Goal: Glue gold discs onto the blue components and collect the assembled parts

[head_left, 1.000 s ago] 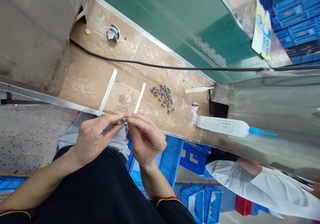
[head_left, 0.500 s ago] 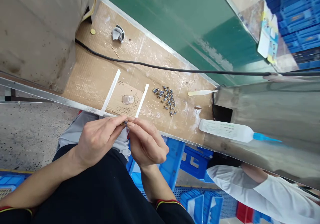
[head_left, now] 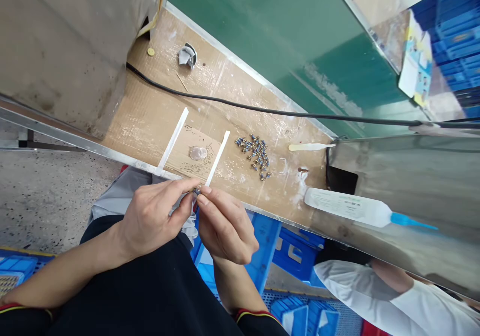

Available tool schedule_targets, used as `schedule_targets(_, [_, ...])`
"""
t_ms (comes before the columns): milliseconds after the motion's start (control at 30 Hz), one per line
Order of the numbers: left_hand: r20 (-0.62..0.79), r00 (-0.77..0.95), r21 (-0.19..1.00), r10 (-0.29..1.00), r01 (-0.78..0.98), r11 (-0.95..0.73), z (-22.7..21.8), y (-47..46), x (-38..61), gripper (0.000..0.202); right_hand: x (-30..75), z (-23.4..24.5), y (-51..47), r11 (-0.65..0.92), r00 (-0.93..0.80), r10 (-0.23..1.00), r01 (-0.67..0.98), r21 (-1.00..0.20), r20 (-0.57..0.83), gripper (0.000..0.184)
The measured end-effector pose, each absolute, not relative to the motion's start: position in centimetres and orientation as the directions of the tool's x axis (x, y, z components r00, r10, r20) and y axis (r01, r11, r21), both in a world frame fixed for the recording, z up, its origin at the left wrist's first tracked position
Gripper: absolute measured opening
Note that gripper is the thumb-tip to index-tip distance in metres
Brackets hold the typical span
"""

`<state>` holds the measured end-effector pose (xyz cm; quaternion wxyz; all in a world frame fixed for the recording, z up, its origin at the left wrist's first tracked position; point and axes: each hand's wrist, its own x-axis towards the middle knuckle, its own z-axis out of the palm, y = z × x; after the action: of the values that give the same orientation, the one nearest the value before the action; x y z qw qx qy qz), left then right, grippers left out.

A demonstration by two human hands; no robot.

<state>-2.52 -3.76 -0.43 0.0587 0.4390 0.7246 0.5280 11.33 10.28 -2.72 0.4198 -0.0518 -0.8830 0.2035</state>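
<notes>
My left hand and my right hand meet fingertip to fingertip just below the near edge of a cardboard-covered bench. Between them both pinch a tiny metal part, mostly hidden by the fingers. On the bench beyond lies a pile of several small blue and brass parts. A clear round blob sits between two white strips.
A black cable crosses the bench. A white tube with a blue nozzle lies against a metal housing. A wooden stick, a crumpled scrap, a green conveyor belt, blue crates and another person's white sleeve show around.
The view has shifted, so everything sits a little lower and to the right. My hands stay pinched together on the small part, the fingers slightly rearranged.
</notes>
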Motion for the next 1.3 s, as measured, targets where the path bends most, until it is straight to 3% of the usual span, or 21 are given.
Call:
schedule_targets(233, [0.38, -0.624, 0.822, 0.683, 0.566, 0.059, -0.3, -3.6, -2.5, 0.02, 12.1, -3.4, 10.1, 0.913, -0.655, 0.227, -0.113, -0.391, 0.72, 0.063])
schedule_targets(433, [0.349, -0.655, 0.85, 0.671, 0.523, 0.069, -0.3, -3.7, -2.4, 0.02, 13.1, -4.0, 10.0, 0.85, -0.714, 0.277, -0.13, -0.511, 0.643, 0.066])
schedule_targets(767, [0.307, -0.685, 0.894, 0.66, 0.446, 0.047, -1.0, -3.7, -2.2, 0.022, 11.9, -3.2, 9.6, 0.918, -0.686, 0.223, -0.091, -0.386, 0.693, 0.057])
schedule_targets(900, [0.325, -0.674, 0.889, 0.663, 0.457, 0.029, -1.3, -3.6, -2.3, 0.024, 10.9, -2.3, 10.0, 0.817, -0.631, 0.389, -0.1, -0.567, 0.671, 0.049])
schedule_targets(1033, [0.371, -0.63, 0.857, 0.682, 0.515, 0.009, -1.4, -3.4, -2.5, 0.027, 10.4, -1.4, 10.5, 0.56, -0.658, 0.623, -0.002, -0.829, 0.423, 0.031])
schedule_targets(1133, [0.39, -0.597, 0.832, 0.701, 0.555, 0.011, -1.4, -3.4, -2.5, 0.025, 10.1, -1.3, 10.6, 0.399, -0.715, 0.643, 0.008, -0.917, 0.274, 0.026])
schedule_targets(1300, [0.394, -0.565, 0.803, 0.725, 0.595, 0.028, -1.3, -3.3, -2.7, 0.02, 10.0, -1.7, 10.6, 0.258, -0.717, 0.673, -0.004, -0.966, 0.182, 0.026])
